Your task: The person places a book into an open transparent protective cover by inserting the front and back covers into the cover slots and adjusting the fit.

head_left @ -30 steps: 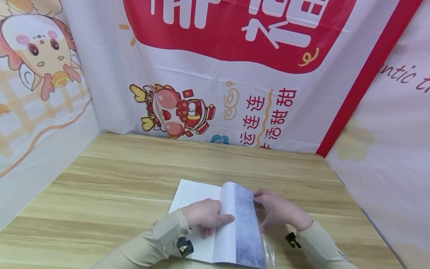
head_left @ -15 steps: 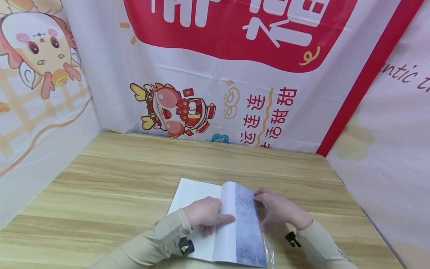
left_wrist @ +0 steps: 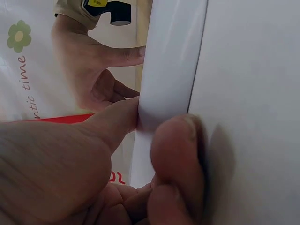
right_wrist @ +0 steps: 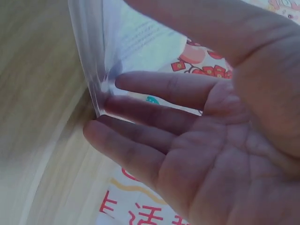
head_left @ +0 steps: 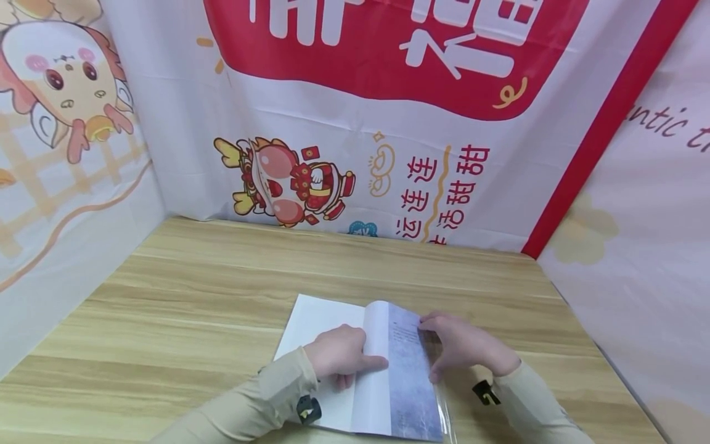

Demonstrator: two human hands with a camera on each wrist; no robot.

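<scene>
Pressing the open white-paged book [head_left: 371,401] with left hand [head_left: 339,353] (cannot tell whether pinching), well short of the far edge of the pale wooden worktop [head_left: 194,296]; touching clear plastic film [right_wrist: 88,49] with spread-fingered right hand [head_left: 467,346]. Best press lightly, avoiding creases.

Bare table [head_left: 211,290] left of and behind the book [head_left: 307,317] leaves room for a hand to pass, as far as the cloth wall [head_left: 344,111]. The left sleeve [head_left: 244,401] bars the near left side, and the left hand [head_left: 338,354] blocks the raised fold [head_left: 378,327]. The right hand [head_left: 463,345] and the clear plastic [head_left: 445,419] obstruct the right edge. Between the hands, the blue-printed page [head_left: 407,382] is reachable from above.
</scene>
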